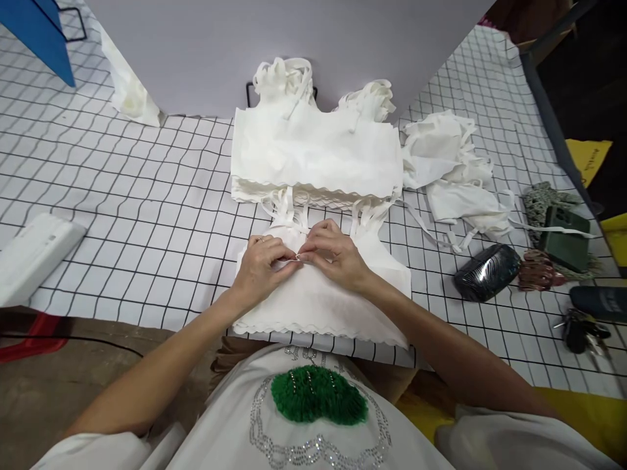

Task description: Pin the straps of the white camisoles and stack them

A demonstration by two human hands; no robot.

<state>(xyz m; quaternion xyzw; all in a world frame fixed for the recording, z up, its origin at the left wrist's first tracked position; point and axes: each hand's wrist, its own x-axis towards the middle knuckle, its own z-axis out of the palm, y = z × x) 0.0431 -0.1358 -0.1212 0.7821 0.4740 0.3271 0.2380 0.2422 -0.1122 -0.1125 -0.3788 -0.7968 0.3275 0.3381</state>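
Observation:
In front of me lies a white strappy top (318, 300) with a wavy hem, its straps (287, 209) bunched toward the far side. Over its upper middle, my left hand (264, 266) has thumb and fingers pinched on a thin white strap (290, 260). Facing it, my right hand (336, 256) pinches the same strap, and the fingertips of both hands nearly meet. The fingers partly cover the strap, so its exact ends are hidden. Just beyond is a neat stack of similar white tops (316, 147), straps gathered at the back.
A loose heap of white pieces (441, 153) lies right of the stack. Farther right are a shiny black case (487, 272), a green phone (567, 238) and keys (582, 331). A white box (39, 258) sits at left. A large grey panel (294, 39) stands behind the stack.

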